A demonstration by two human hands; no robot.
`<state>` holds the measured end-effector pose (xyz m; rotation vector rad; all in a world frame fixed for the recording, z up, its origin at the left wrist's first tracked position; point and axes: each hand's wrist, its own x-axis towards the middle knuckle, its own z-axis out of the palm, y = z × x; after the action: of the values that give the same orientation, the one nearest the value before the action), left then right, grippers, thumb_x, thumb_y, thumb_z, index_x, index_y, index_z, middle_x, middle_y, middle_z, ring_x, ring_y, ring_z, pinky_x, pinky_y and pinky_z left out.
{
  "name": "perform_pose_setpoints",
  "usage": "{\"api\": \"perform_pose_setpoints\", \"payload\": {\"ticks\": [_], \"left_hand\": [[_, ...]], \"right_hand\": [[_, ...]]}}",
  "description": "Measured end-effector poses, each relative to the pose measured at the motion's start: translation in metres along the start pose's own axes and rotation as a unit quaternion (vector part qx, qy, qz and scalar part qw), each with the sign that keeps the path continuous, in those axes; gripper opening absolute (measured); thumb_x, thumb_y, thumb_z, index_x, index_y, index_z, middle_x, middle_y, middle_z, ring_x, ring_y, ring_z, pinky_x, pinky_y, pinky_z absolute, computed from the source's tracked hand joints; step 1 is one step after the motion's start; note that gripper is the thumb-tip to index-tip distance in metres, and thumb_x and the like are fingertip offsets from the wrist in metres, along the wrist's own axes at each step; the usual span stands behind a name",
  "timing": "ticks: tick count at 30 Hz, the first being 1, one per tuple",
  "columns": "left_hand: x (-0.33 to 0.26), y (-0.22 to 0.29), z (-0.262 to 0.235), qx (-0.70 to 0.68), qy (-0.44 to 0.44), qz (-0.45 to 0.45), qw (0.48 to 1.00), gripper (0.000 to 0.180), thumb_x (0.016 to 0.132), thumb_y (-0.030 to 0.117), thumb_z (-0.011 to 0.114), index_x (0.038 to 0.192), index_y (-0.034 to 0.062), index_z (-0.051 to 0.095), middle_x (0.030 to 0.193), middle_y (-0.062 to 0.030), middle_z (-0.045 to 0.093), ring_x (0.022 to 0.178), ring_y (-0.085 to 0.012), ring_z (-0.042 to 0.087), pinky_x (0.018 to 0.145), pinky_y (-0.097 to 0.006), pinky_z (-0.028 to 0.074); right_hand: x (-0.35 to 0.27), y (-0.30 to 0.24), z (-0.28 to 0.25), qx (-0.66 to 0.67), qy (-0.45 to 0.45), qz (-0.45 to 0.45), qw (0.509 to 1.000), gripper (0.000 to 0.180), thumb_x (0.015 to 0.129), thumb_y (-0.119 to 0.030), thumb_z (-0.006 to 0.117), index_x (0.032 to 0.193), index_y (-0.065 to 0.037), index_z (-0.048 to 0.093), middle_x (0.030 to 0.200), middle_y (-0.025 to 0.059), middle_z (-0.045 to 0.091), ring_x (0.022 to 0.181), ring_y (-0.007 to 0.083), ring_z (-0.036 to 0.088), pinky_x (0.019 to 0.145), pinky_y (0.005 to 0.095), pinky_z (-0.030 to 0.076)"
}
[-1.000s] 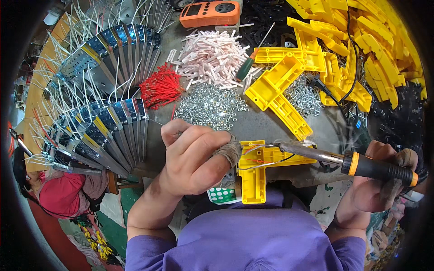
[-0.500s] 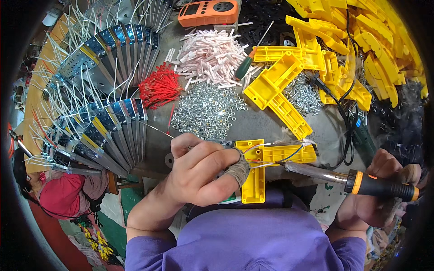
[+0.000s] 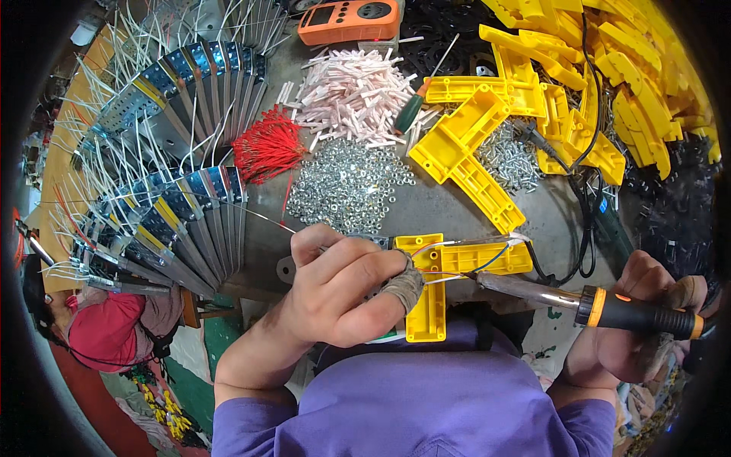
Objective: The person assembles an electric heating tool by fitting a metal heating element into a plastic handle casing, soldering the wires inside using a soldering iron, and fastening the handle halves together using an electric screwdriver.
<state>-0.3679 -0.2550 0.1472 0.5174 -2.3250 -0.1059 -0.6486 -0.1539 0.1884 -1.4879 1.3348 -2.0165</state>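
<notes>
My left hand [image 3: 346, 286] is closed in a pinch, its thumb and a fingertip wrapped in greyish cloth, with thin wires [image 3: 457, 277] coming out past the fingertips. These wires, white, red and blue, cross above a yellow T-shaped plastic housing [image 3: 426, 316]. At the left of that hand a flat metal plate [image 3: 285, 269] with a hole sticks out, its rest hidden. My right hand [image 3: 640, 327] is wrapped around the black and orange handle of a soldering iron [image 3: 640, 314]. The iron's tip points left and meets the wires beside the housing.
Metal strips with white wires [image 3: 175, 221] fan out at left. Behind lie red wires [image 3: 268, 146], nuts [image 3: 350, 186], pale sleeves [image 3: 354, 95], an orange meter [image 3: 349, 21], a green-handled screwdriver [image 3: 411, 113], screws [image 3: 514, 156] and yellow housings [image 3: 464, 137]. A black cord [image 3: 586, 221] trails at right.
The iron's tip has shifted very slightly left along the wires, and its handle sits marginally lower or turned. The left hand has nudged slightly right. Little else differs.
</notes>
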Motion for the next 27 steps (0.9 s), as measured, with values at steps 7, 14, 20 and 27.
{"api": "perform_pose_setpoints", "payload": {"ticks": [7,14,20,27], "left_hand": [[0.003,0.003,-0.001,-0.006,-0.002,-0.009,1.0,0.033,0.062,0.014,0.07,0.087,0.0187,0.049,0.085,-0.0006,0.065,0.065,-0.014,0.057,0.068,-0.031,0.033],[0.0,-0.002,0.005,-0.024,0.014,0.016,0.999,0.026,0.055,0.017,0.073,0.075,0.0107,0.058,0.085,-0.0037,0.063,0.064,-0.0199,0.057,0.066,-0.038,0.034],[0.004,-0.002,0.005,-0.018,0.026,0.001,0.999,0.031,0.063,0.014,0.07,0.088,0.0164,0.052,0.088,-0.0021,0.064,0.068,-0.0151,0.058,0.068,-0.031,0.034],[0.022,-0.017,0.001,-0.089,0.076,-0.01,0.993,0.026,0.063,-0.005,0.069,0.084,0.0064,0.059,0.083,-0.0066,0.062,0.065,-0.0241,0.057,0.062,-0.037,0.042]], "right_hand": [[-0.001,0.004,-0.005,0.003,-0.017,-0.013,1.0,0.03,0.082,-0.034,0.056,0.09,-0.015,0.035,0.061,-0.0004,0.033,0.055,0.0127,0.028,0.059,0.0303,0.024],[0.0,0.002,0.001,-0.01,-0.022,0.003,1.0,0.03,0.083,-0.035,0.056,0.091,-0.016,0.034,0.061,-0.0004,0.036,0.056,0.0125,0.029,0.06,0.0304,0.025],[-0.006,0.007,-0.011,0.075,0.112,0.028,0.99,0.033,0.081,-0.032,0.062,0.092,-0.015,0.035,0.059,-0.0022,0.035,0.053,0.0108,0.029,0.057,0.0286,0.024],[0.043,0.044,-0.021,0.123,0.031,-0.058,0.99,0.049,0.086,-0.023,0.061,0.126,-0.005,0.04,0.098,0.0077,0.057,0.087,0.0194,0.059,0.075,0.0322,0.048]]}}
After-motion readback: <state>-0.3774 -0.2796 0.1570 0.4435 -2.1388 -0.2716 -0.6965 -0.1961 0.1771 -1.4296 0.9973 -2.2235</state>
